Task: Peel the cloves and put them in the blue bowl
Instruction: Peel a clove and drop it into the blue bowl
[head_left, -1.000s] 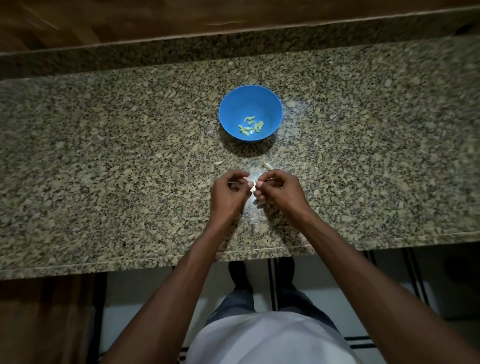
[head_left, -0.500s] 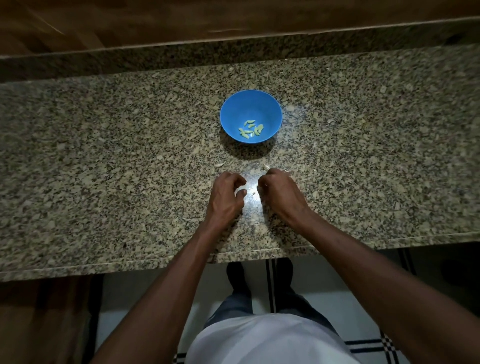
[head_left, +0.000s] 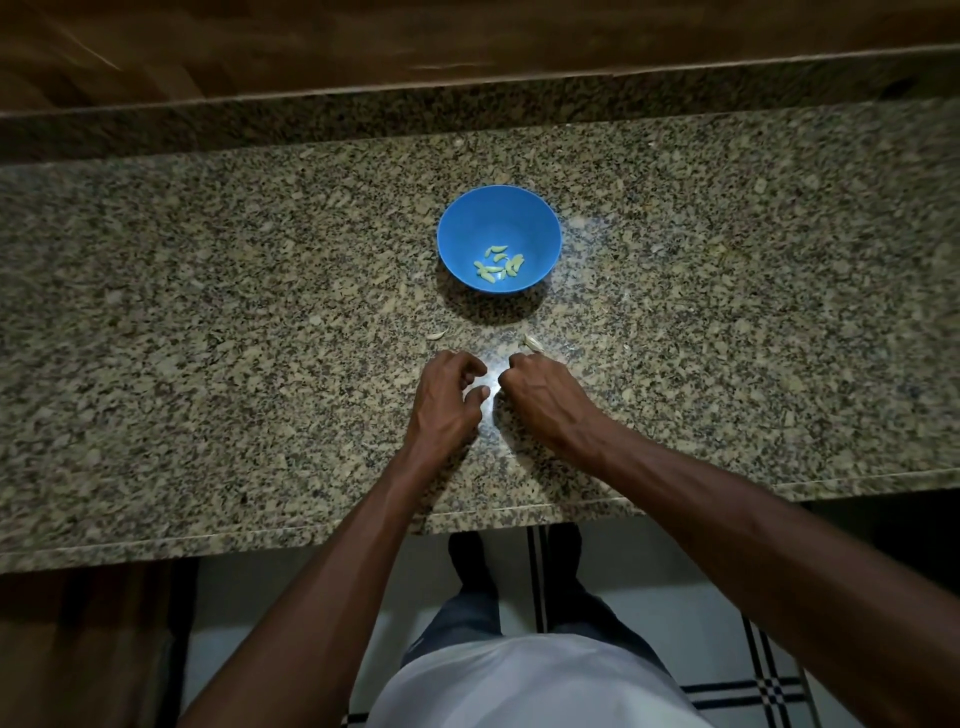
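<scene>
**Hands parted, lowered to counter**

Drawn apart since 1 second ago: left hand (head_left: 448, 397) and right hand (head_left: 540, 395), fingers curled, contents impossible to tell. Beyond both, blue bowl (head_left: 498, 240) holding peeled cloves (head_left: 497, 262). Just past right knuckles, 1 husk scrap (head_left: 533, 343) on granite counter (head_left: 208, 322).

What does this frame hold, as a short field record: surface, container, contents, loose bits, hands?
surface: speckled granite countertop
container: round blue plastic bowl, upright, beyond the hands
contents: small pile of pale green peeled cloves at the bowl's bottom
loose bits: pale papery skin scrap and a second pale piece, on the counter between bowl and hands
left hand: fingers curled, low over the counter; any held item unclear
right hand: fingers curled under; contents hidden
</scene>
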